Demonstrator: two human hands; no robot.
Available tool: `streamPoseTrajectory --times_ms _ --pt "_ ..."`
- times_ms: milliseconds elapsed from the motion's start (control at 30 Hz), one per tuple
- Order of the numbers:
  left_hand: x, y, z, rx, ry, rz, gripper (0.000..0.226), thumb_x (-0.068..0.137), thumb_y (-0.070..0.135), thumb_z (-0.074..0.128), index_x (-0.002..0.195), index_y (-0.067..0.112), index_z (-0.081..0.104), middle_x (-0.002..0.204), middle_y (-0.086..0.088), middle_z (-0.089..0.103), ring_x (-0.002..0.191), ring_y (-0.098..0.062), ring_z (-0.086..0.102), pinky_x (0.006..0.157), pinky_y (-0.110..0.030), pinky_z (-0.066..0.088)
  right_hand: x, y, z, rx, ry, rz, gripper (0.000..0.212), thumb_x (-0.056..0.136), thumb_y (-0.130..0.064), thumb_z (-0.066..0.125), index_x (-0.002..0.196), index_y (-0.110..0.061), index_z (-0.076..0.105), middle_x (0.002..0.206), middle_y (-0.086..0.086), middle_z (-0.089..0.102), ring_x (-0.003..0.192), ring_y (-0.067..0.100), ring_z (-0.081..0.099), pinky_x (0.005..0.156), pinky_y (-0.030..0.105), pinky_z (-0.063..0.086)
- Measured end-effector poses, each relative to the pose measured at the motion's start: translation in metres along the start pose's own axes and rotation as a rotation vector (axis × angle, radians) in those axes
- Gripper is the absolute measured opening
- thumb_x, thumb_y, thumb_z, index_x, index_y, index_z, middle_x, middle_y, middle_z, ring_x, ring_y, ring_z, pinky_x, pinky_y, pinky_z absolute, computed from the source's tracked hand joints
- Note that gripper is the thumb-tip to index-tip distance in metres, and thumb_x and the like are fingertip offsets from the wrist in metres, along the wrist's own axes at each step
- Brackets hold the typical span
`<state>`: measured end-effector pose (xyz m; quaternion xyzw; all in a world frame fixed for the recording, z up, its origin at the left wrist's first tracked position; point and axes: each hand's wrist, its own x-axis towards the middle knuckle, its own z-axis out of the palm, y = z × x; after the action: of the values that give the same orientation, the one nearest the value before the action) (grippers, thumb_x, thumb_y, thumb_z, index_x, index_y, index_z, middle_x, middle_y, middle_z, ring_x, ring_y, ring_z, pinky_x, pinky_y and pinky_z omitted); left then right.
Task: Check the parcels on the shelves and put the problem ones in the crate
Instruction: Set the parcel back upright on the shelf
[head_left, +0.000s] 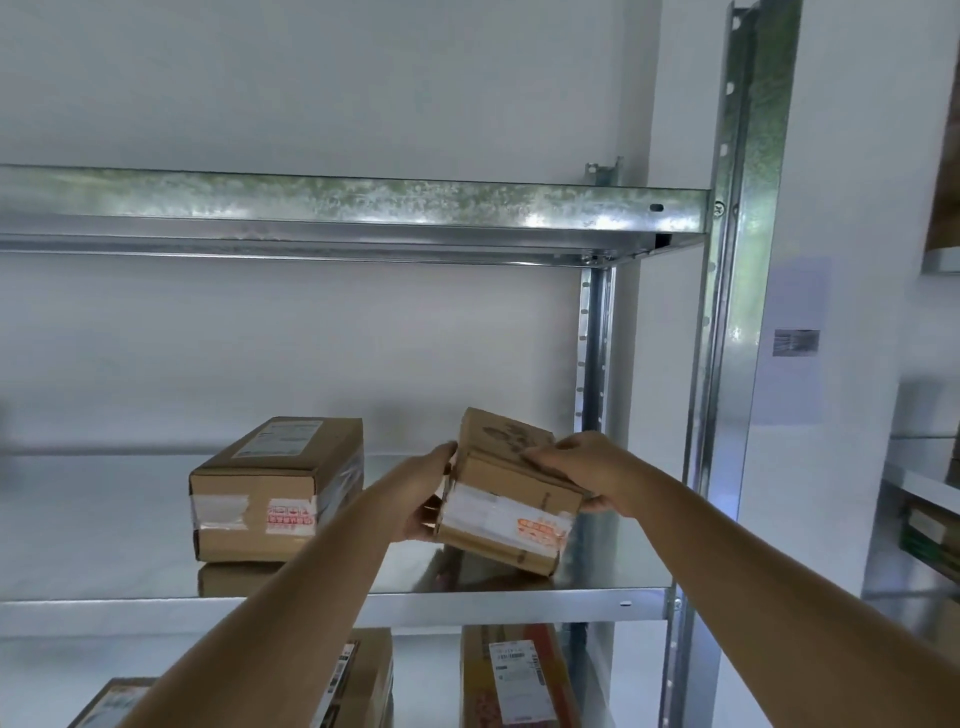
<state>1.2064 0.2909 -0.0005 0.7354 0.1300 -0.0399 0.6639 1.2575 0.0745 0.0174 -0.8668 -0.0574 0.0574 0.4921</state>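
Observation:
A small cardboard parcel (511, 499) with clear tape and red printing is tilted just above the middle metal shelf (597, 577), near its right end. My left hand (428, 488) grips its left side, thumb on top and fingers underneath. My right hand (576, 467) holds its top and right edge, fingers spread over the upper face. A second taped parcel (275, 488) with a white label lies flat on the same shelf to the left. No crate is in view.
The upper shelf beam (353, 208) runs overhead. Steel uprights (727, 312) stand at the right. Several more parcels (511, 675) lie on the shelf below. Another rack with boxes (930, 530) shows at the far right edge.

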Motion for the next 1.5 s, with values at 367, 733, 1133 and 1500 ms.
streamPoseTrajectory --times_ms 367,733,1133,1500 --pt "0.013 0.008 -0.011 0.203 -0.018 -0.026 0.050 0.089 0.052 0.076 0.120 0.013 0.069 0.107 -0.012 0.079 0.097 -0.030 0.077 0.095 -0.048 0.061 0.011 0.002 0.002 -0.014 -0.069 0.090 0.041 0.091 -0.044 0.076 0.113 -0.010 0.066 0.099 0.010 0.080 0.099 0.028 0.074 0.093 0.047 0.061" --pt "0.034 0.019 -0.017 0.227 -0.024 -0.087 0.057 0.083 0.042 0.086 0.119 0.003 0.067 0.099 -0.019 0.079 0.089 -0.035 0.079 0.084 -0.051 0.064 0.016 -0.009 0.000 0.039 -0.216 0.204 0.048 0.093 -0.042 0.074 0.117 -0.002 0.065 0.095 0.021 0.079 0.088 0.039 0.078 0.086 0.054 0.063" --pt "0.042 0.023 -0.018 0.267 -0.055 -0.104 0.047 0.088 0.035 0.082 0.120 0.003 0.067 0.104 -0.019 0.079 0.094 -0.034 0.078 0.090 -0.050 0.063 0.020 -0.012 -0.001 0.069 -0.266 0.256 0.039 0.096 -0.033 0.073 0.119 -0.002 0.064 0.098 0.022 0.078 0.095 0.039 0.077 0.089 0.052 0.062" --pt "0.050 0.017 -0.014 0.252 -0.030 -0.047 0.038 0.094 0.028 0.077 0.121 0.004 0.066 0.107 -0.016 0.076 0.088 -0.031 0.076 0.085 -0.050 0.064 0.028 -0.010 0.000 0.043 -0.276 0.214 0.029 0.100 -0.026 0.067 0.119 -0.004 0.059 0.086 0.019 0.079 0.083 0.033 0.077 0.078 0.050 0.063"
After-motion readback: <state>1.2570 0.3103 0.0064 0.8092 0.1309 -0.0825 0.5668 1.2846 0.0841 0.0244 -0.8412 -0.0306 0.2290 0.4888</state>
